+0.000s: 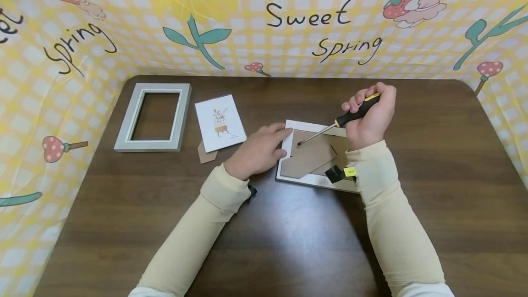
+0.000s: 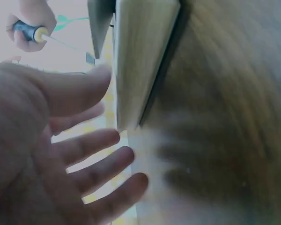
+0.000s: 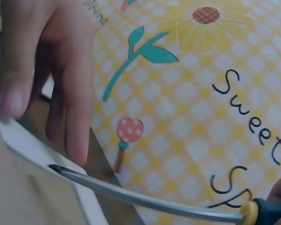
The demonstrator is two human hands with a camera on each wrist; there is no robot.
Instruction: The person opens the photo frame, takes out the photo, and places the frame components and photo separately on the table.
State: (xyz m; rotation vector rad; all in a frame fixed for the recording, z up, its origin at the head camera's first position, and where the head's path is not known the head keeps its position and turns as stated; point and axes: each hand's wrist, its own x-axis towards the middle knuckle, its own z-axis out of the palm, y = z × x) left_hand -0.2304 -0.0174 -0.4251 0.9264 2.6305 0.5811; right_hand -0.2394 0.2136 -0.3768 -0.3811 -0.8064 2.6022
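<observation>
Right hand: the right hand (image 1: 371, 118) is wrapped around the black and yellow handle of a screwdriver (image 1: 336, 125), fingers clamped on it, shaft slanting down to the left.
Screwdriver tip: it meets the upper left edge of the brown backing board on the white frame (image 1: 313, 178) lying face down at the table's middle.
Left hand: the left hand (image 1: 260, 150) lies flat, fingers straight and slightly apart, pressing that frame's left edge (tips just beside the blade).
Nearby: a grey frame (image 1: 153, 116) lies well to the left, with a flower card (image 1: 220, 123) between it and the hands.
Surface: dark wooden table (image 1: 433, 150).
</observation>
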